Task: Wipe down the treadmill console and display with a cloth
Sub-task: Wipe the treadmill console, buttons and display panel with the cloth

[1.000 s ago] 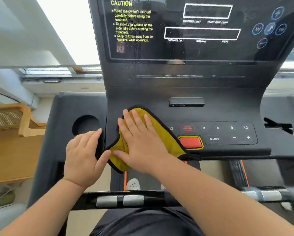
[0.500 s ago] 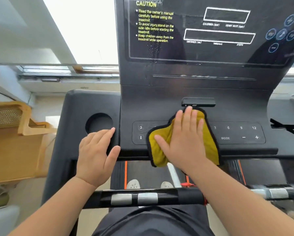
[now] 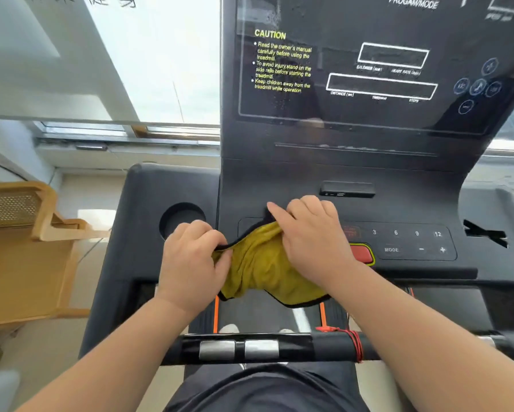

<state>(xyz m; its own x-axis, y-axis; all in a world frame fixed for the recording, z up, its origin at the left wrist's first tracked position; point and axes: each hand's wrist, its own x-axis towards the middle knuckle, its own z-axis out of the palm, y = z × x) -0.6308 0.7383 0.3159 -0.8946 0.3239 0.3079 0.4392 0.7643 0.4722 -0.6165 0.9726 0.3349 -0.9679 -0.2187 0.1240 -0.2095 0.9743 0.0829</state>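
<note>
A yellow cloth with black edging (image 3: pixel 261 272) hangs bunched over the front lip of the black treadmill console (image 3: pixel 398 203). My left hand (image 3: pixel 193 263) pinches the cloth's left edge. My right hand (image 3: pixel 312 239) grips its upper right part, fingers curled over the keypad's left half. The dark display panel (image 3: pixel 368 69) with yellow CAUTION text and white outlined windows rises behind; water droplets speckle its left side. The red stop button (image 3: pixel 364 254) peeks out beside my right wrist.
A round cup holder (image 3: pixel 181 218) sits in the left console wing. A handlebar with silver pulse sensors (image 3: pixel 237 349) and a red cord (image 3: pixel 356 343) crosses below my forearms. A wooden chair (image 3: pixel 26 248) stands to the left, a bright window behind.
My left hand came off the console edge and took the cloth's left side. My right hand went from pressing flat on the cloth to gripping it; the cloth is now bunched and lifted.
</note>
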